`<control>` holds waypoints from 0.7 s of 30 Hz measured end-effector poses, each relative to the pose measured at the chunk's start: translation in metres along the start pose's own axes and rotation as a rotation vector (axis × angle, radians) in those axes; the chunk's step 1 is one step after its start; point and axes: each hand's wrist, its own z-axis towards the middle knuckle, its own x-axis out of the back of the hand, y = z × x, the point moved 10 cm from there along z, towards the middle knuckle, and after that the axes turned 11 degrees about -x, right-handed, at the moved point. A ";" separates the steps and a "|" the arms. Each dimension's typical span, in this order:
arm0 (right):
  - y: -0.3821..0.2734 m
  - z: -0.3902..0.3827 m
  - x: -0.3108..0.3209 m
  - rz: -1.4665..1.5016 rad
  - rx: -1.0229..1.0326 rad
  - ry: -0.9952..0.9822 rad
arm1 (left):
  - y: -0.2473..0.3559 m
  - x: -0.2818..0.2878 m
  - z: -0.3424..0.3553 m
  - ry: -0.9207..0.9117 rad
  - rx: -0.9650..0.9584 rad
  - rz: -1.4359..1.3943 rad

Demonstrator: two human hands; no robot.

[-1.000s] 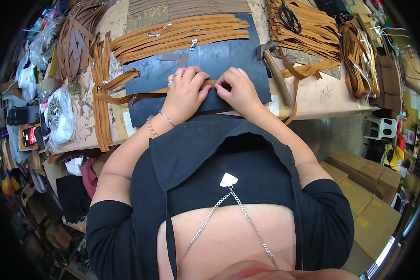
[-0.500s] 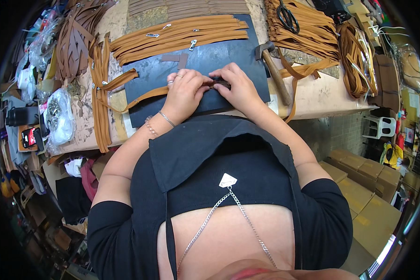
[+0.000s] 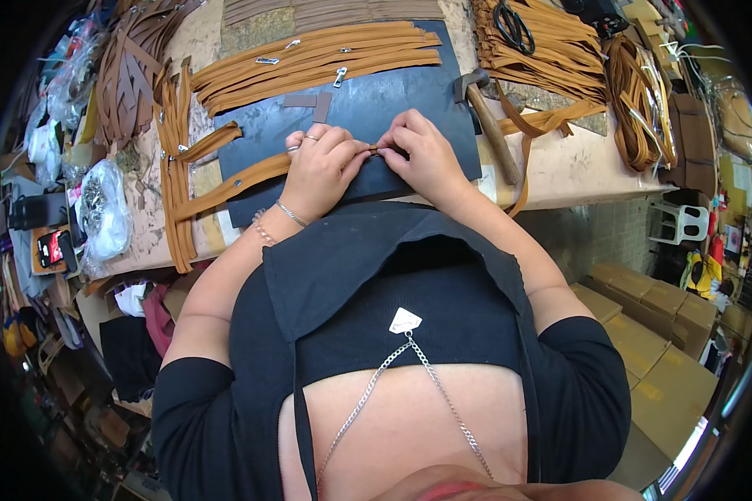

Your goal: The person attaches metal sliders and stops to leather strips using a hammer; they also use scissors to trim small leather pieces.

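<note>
Over a dark blue-black mat, both my hands meet at the fingertips. My left hand is closed on a tan zipper strip, which trails left across the mat's edge to other strips. A small metal piece sits on that strip. My right hand pinches at the strip's end, where a small brown bit shows between the fingertips; its exact shape is hidden. Just beyond my left hand lie two small flat brown pieces. Farther up the mat, tan zipper strips lie in a row with several silver zipper sliders.
A hammer with a wooden handle rests at the mat's right edge. Beyond it are a tan strip bundle and black-handled scissors. Brown strips and a clear plastic bag are at left. Cardboard boxes stand lower right.
My left hand has shifted slightly left, and the strip beside it now lies wider and flatter. My fingertips have drawn together over the brown bit, which shows less than before.
</note>
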 end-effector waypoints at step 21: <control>0.012 -0.017 0.027 -0.166 0.039 0.138 | -0.001 -0.013 -0.004 -0.144 -0.015 0.108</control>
